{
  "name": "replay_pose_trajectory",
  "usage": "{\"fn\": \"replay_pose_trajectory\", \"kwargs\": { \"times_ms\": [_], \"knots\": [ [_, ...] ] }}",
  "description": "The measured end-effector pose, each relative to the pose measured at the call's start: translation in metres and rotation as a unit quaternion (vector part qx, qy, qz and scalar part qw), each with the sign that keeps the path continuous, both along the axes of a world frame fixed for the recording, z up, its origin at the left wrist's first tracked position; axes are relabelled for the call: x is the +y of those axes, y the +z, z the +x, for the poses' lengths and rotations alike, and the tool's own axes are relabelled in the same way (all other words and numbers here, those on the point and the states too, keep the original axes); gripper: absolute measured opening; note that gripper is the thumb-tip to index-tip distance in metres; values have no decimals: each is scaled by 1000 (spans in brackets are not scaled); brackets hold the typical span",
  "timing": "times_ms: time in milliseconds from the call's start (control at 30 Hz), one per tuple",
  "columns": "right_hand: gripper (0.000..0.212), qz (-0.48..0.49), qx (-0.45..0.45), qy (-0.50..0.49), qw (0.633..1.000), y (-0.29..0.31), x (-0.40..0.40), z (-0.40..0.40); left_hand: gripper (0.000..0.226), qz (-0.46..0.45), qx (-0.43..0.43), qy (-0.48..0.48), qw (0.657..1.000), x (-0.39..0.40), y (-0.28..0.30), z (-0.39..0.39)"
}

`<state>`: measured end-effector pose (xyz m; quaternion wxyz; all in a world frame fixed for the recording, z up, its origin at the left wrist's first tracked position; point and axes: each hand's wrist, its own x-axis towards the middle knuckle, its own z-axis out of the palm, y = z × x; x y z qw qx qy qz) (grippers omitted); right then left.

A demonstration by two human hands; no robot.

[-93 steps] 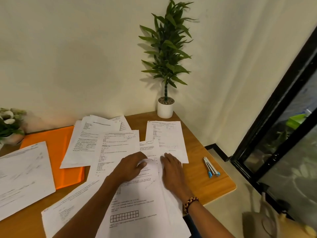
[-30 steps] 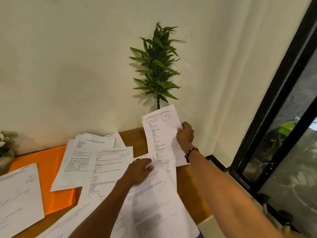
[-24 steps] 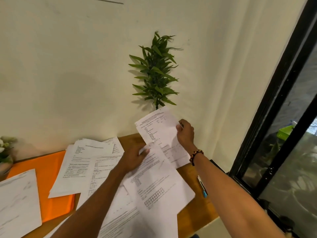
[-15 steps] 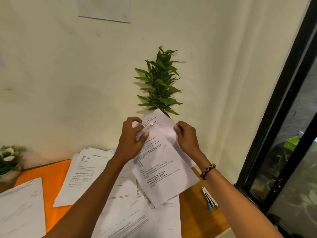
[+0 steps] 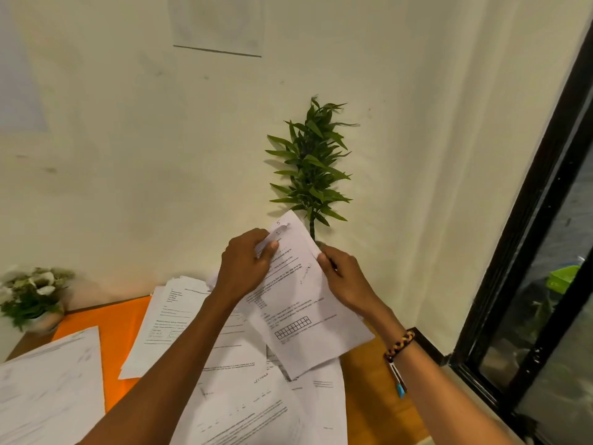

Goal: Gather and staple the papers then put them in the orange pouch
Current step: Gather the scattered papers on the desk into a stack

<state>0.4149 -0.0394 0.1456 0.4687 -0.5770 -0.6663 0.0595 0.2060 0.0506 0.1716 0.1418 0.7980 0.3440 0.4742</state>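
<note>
- A small sheaf of white printed paper sheets [image 5: 298, 303] is held up above the wooden table [image 5: 369, 396], tilted, its top corner in front of the stem of the tall green leafy plant [image 5: 313, 165].
- The left hand [image 5: 245, 266] grasps the sheaf at its upper left edge, thumb on the front and fingers curled behind a folded corner.
- The right hand [image 5: 345, 279] pinches the sheaf's right edge; a braided bead bracelet [image 5: 399, 343] sits on that wrist.
- Below the sheaf, more loose white printed sheets [image 5: 244, 390] lie scattered and overlapping on the table.
- Left of the sheaf, the flat orange pouch [image 5: 118, 326] lies on the table, partly covered by sheets; whether anything is inside cannot be told.
- Further left of the sheaf stands a small pot of white flowers [image 5: 35, 293].
- Right of the sheaf, under the right wrist, white pens with blue tips [image 5: 398, 379] rest on the table.
</note>
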Motion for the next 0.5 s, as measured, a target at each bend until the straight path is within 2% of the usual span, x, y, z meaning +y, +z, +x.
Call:
{"fn": "replay_pose_trajectory", "kwargs": {
  "times_ms": [133,267,367,433,500],
  "knots": [
    [46,-21,-11,11,1000,-8,0,-10,31,2,-4,-9,1000,0,0,-1],
    [48,-64,-5,6,998,-18,1,-13,27,5,20,9,1000,3,-1,-6],
    [33,-84,42,41,995,-15,-7,-27,21,2,27,37,999,4,-2,-10],
    [46,-90,67,47,993,-18,-7,-37,24,3,17,36,999,3,-2,-11],
    [44,-82,101,16,991,-31,-2,-44,23,1,20,13,1000,2,-2,-12]
  ]
}}
